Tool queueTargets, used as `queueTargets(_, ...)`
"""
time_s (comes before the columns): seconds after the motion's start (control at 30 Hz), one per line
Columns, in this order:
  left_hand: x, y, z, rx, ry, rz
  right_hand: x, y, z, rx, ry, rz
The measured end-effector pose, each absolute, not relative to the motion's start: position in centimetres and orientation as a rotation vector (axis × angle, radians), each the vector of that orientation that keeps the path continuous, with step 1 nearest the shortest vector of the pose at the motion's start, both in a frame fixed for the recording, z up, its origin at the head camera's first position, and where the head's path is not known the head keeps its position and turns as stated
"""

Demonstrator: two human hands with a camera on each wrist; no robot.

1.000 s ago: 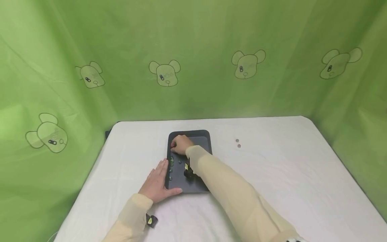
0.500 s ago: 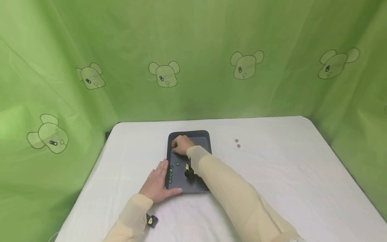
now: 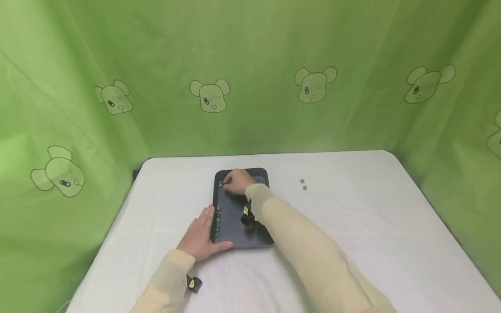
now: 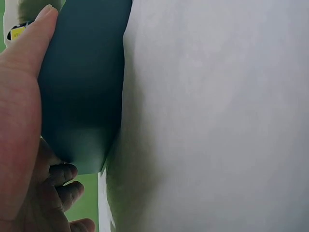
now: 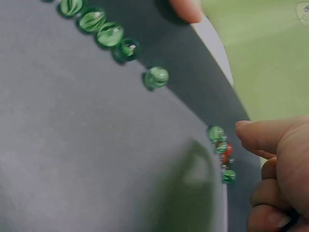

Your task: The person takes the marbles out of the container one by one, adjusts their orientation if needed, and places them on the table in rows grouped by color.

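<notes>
A dark grey rectangular tray [image 3: 242,226] lies on the table. My left hand [image 3: 201,237] rests at its near left corner, fingers along the left wall and thumb along the near edge. My right hand [image 3: 238,181] is over the far left part of the tray. In the right wrist view one finger points toward a cluster of green marbles [image 5: 216,134] with a red marble [image 5: 228,149] among them, and the other fingers are curled. Nothing shows between these fingers. A row of several green swirled marbles [image 5: 110,35] sits along the left wall, with one marble [image 5: 156,77] slightly apart.
Two small round brownish things [image 3: 303,184] lie on the white cloth [image 3: 352,226] right of the tray. A green curtain [image 3: 258,126] with bear-head drawings surrounds the table. Each wrist wears a small black camera [image 3: 194,284].
Green marbles have rolled toward the near end and bunched along the left wall. The loose one from mid-tray now lies by that wall. My right hand has shifted slightly away from the wall.
</notes>
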State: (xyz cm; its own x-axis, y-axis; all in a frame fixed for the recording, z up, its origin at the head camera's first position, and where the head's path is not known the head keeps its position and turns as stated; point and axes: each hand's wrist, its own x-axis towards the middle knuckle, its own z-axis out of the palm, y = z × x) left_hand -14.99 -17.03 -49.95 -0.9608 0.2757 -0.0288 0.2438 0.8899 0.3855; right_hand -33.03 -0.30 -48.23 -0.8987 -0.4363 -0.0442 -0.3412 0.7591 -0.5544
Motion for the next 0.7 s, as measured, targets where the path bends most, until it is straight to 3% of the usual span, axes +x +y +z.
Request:
queueTargets(0.33,-15.1,-16.8,-50.1,0.413,2.968,0.582,-31.9,2.3,-44.5,-0.617,2.732,-0.945)
queueTargets(0.7,-14.8,-16.7,-49.9,0.369,2.957,0.593,-31.3,6.8,-43.0,-0.659,2.770,-1.036)
